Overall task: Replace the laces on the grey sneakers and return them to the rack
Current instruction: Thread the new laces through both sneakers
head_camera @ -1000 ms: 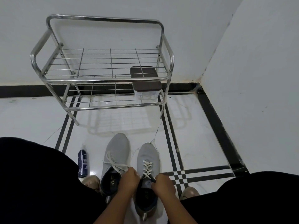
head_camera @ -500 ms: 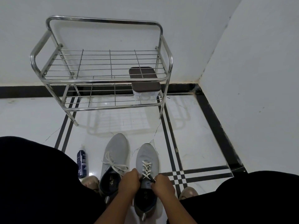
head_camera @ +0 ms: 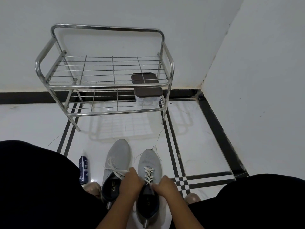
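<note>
Nearest the camera, two bare forearms reach forward between knees clad in black cloth, and both hands meet at the collar of the right-hand grey knit sneaker (head_camera: 149, 162) with its dark lining. The left hand (head_camera: 132, 183) has its fingers curled at the left edge of that shoe's tongue, apparently pinching the end of the white flat lace (head_camera: 149, 174), while the right hand (head_camera: 162, 185) is curled at the right edge, pinching the lace end at the top eyelets; the exact hold of either hand is partly hidden by the knuckles. The lace runs criss-cross up this shoe. Just beside it on the left stands the second grey knit sneaker (head_camera: 118, 156), touching or nearly touching the first, its own white lace (head_camera: 113, 167) lying loose across the top. Both sneakers sit on the glossy white tiled floor (head_camera: 198, 146) with black inlaid stripes. Left of the shoes stands a small dark blue spray bottle (head_camera: 83, 169), near the left knee. Farther off, against the white wall, stands a two-tier shoe rack of shiny steel tube and wire (head_camera: 105, 86). On its lower shelf, at the right end, rests a clear plastic box with a dark brown lid (head_camera: 146, 87).
</note>
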Demonstrator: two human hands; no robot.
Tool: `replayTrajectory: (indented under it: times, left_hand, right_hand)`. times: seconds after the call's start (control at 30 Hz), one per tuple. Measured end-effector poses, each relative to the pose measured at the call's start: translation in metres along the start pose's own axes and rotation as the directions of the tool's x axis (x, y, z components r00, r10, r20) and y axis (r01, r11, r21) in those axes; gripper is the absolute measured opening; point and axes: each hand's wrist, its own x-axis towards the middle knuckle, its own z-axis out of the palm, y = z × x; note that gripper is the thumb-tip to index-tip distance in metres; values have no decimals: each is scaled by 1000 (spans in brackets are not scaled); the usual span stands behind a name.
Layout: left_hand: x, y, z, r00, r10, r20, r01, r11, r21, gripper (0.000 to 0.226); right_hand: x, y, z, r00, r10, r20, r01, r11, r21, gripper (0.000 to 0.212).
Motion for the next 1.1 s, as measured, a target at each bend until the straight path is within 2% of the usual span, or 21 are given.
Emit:
replayTrajectory:
  times: [0.1,0.17,0.23,0.33,0.4,0.47,0.57,0.6,0.7,0.77,0.97,1.1]
  left_hand:
    - [-1,23,-26,999,-33,40,38,991,-127,30]
    - [-3,37,-47,999,11,37,-4,986,-167,26]
    - [-9,46,-67,997,77,-24,-81,966,-247,24]
    - [-23,58,-92,968,160,-194,-233,857,-459,37]
    - [-35,68,-108,943,166,-287,-293,822,-489,39]
    - [-48,76,-121,926,175,-335,-335,789,-515,51]
    - [-58,85,-133,930,195,-311,-359,663,-657,62]
    - [-60,86,-136,927,220,-303,-372,634,-678,56]
    - [-66,88,-141,912,276,-304,-411,586,-699,20]
    - [-70,90,-141,901,304,-310,-433,568,-700,10]
    - [-79,96,-141,883,345,-317,-468,609,-641,9]
    - [-80,96,-140,875,376,-305,-481,602,-638,10]
  right_hand:
    - [-6,-22,-31,998,11,-58,-3,989,149,41]
    - [-12,-33,-53,991,-43,-124,70,973,220,36]
    - [-24,-42,-71,967,-120,-224,183,940,288,33]
    - [-46,-51,-93,924,-192,-330,349,773,530,27]
    - [-61,-58,-106,897,-234,-376,429,671,605,22]
    - [-79,-64,-117,860,-280,-428,502,618,605,18]
    - [-98,-69,-130,795,-341,-501,595,601,534,13]
    - [-104,-70,-134,775,-357,-522,619,599,509,12]
    - [-115,-70,-142,722,-407,-559,679,571,461,9]
    - [-120,-69,-147,697,-433,-572,700,583,412,10]
    - [-126,-69,-150,694,-462,-553,703,601,380,10]
    - [-129,-72,-149,680,-478,-557,711,615,341,8]
